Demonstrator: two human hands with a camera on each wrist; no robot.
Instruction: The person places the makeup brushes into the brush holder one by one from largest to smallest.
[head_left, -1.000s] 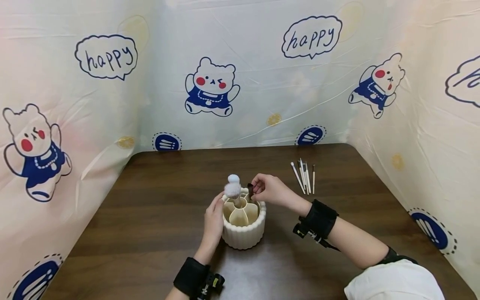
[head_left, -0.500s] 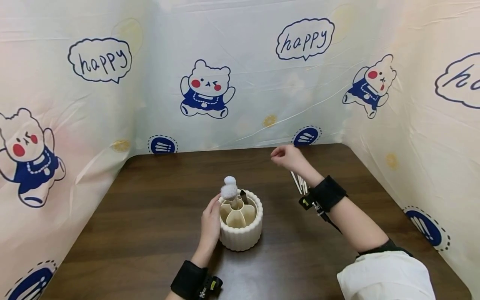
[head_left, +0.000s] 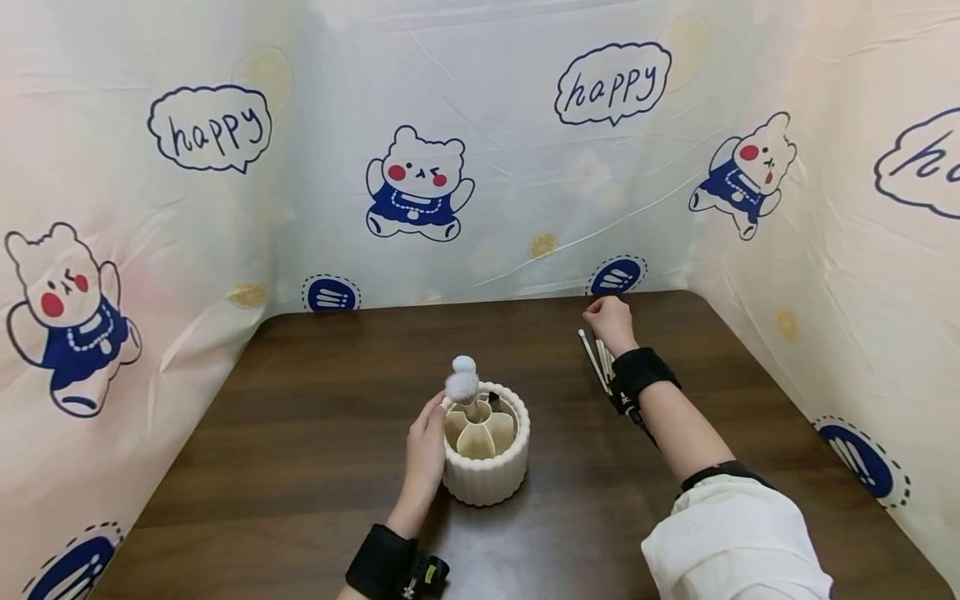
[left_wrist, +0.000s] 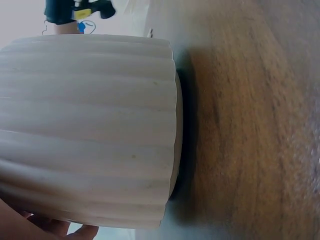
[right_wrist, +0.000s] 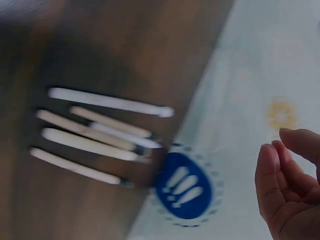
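A cream ribbed brush holder (head_left: 486, 479), divided inside into several compartments, stands upright on the table. Fluffy white-tipped makeup brushes (head_left: 462, 387) rise from its middle, and a dark-tipped brush (head_left: 494, 400) shows at the back right compartment. My left hand (head_left: 426, 450) holds the holder's left side; in the left wrist view its fingers (left_wrist: 57, 227) curve around the ribbed wall. My right hand (head_left: 612, 323) is over the far right of the table, above several slim makeup brushes (head_left: 594, 361). Nothing is between its loosely bent fingers, and the right wrist view shows the pale-handled brushes (right_wrist: 90, 142) lying apart from it.
The dark wood table (head_left: 322, 467) has its far edge against a pale printed curtain (head_left: 517, 167), which also encloses both sides. Black straps with small cameras sit on both wrists.
My right hand placed the dark-tipped brush in the holder, released it and moved right to above the slim brushes. The left hand stays at the holder.
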